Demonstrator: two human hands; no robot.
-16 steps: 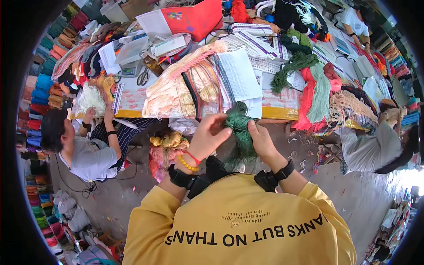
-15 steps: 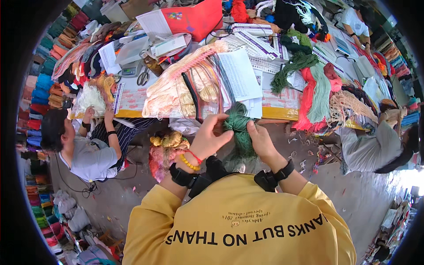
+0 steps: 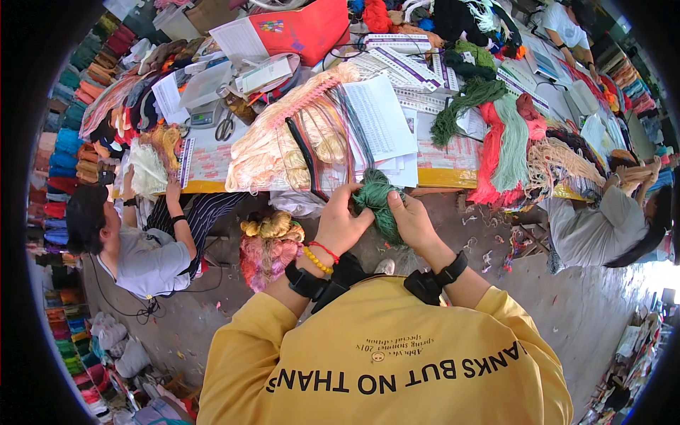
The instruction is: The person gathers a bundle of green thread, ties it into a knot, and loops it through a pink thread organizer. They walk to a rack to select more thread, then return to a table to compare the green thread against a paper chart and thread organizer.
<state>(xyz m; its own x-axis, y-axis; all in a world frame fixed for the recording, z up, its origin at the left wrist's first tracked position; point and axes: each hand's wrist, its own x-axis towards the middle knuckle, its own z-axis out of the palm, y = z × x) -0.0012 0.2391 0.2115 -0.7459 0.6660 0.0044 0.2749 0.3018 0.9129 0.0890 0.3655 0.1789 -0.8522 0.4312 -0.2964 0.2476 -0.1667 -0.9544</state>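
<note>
A dark green skein of yarn is held between my two hands, just off the table's near edge. My left hand grips its left side, thumb pressed against the strands. On its right side my right hand pinches it with the thumb on top; the other fingers are partly hidden behind. The skein is bunched at the top, and its strands hang down toward the floor. Just beyond it lie a printed sheet and a fan of coloured thread samples.
On the table are a pile of cream yarn, coral skeins, a pale green skein, scissors and a red folder. Pink and gold yarn hangs below my left. Co-workers sit left and right.
The green skein is gathered into a more compact bundle, its loose lower strands shorter below my hands. Both hands have shifted slightly and stay on it.
</note>
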